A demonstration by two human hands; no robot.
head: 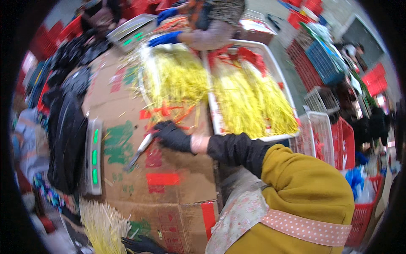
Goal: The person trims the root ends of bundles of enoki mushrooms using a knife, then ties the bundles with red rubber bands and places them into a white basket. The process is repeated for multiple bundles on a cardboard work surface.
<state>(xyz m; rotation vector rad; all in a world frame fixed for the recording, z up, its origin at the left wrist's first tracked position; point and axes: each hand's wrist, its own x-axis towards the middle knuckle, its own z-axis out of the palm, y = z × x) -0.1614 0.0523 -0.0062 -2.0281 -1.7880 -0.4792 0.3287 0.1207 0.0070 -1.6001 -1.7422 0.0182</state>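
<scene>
My right hand (174,138), in a black glove, reaches over the flattened cardboard (190,187) with its fingers closed on a knife. The knife's white handle (146,143) points away from the fingers, and its thin blade (133,161) is low over the cardboard. At the bottom edge my left hand (144,245), also black-gloved, is partly cut off. Its fingers are on a bundle of yellow chives (104,222), pale ends up. Beyond my right hand lie orange ties (182,116) and a large heap of yellow chives (180,74).
A white crate (279,63) of yellow chives and red strips stands beside the cardboard. Digital scales (95,184) (130,27) show green displays. A co-worker's blue-gloved hand (166,38) touches the heap. Black plastic (68,136) lies along the far side. Stacked crates (320,63) stand right.
</scene>
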